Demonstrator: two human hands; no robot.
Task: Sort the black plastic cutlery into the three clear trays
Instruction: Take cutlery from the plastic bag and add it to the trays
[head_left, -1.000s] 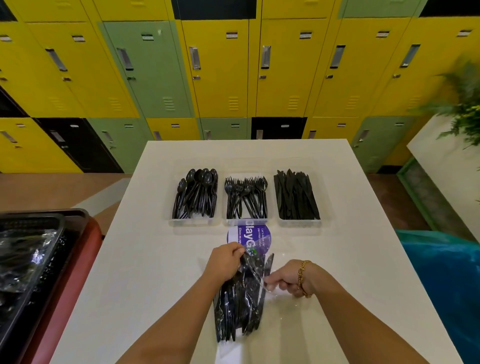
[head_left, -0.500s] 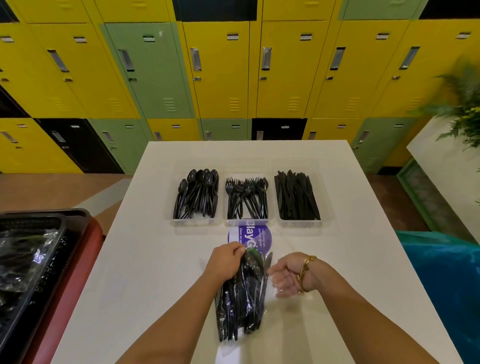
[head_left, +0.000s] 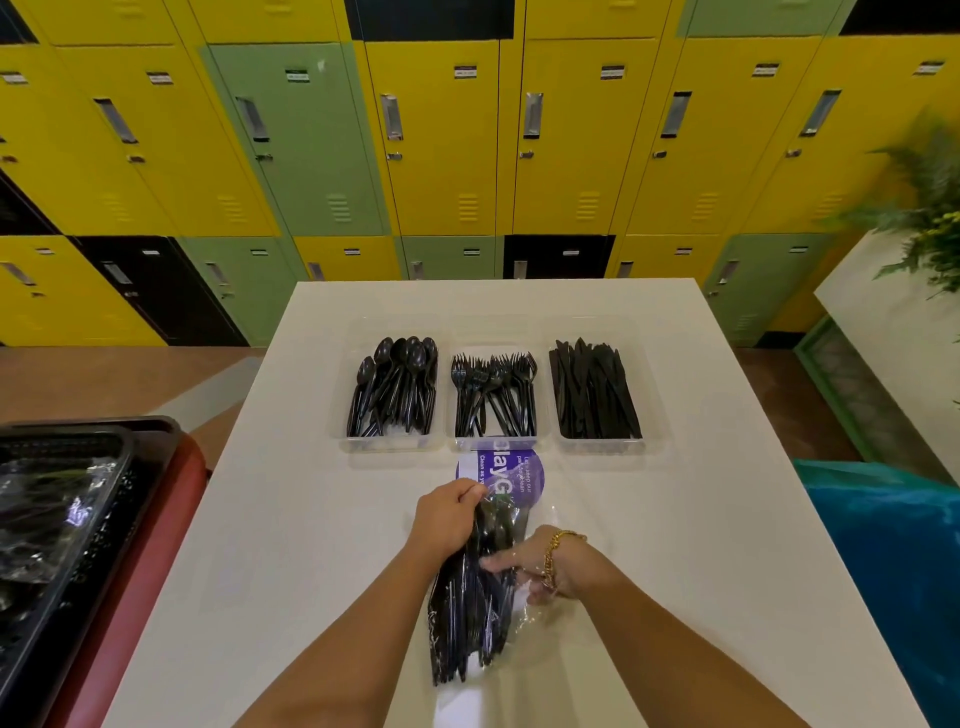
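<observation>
Since a moment earlier the right hand (head_left: 540, 566) had dropped, fingers spread, onto the wrapped cutlery bundle (head_left: 475, 587) gripped by the left hand (head_left: 449, 517) just before the already stocked fork tray (head_left: 496, 442), so unpacking and sorting remained.

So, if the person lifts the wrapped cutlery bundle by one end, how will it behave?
The wrapped cutlery bundle probably sags a little, since its clear film looks loose and crinkled. The glossy film may be slippery. It is likely light: the left hand alone grips its far end.
</observation>
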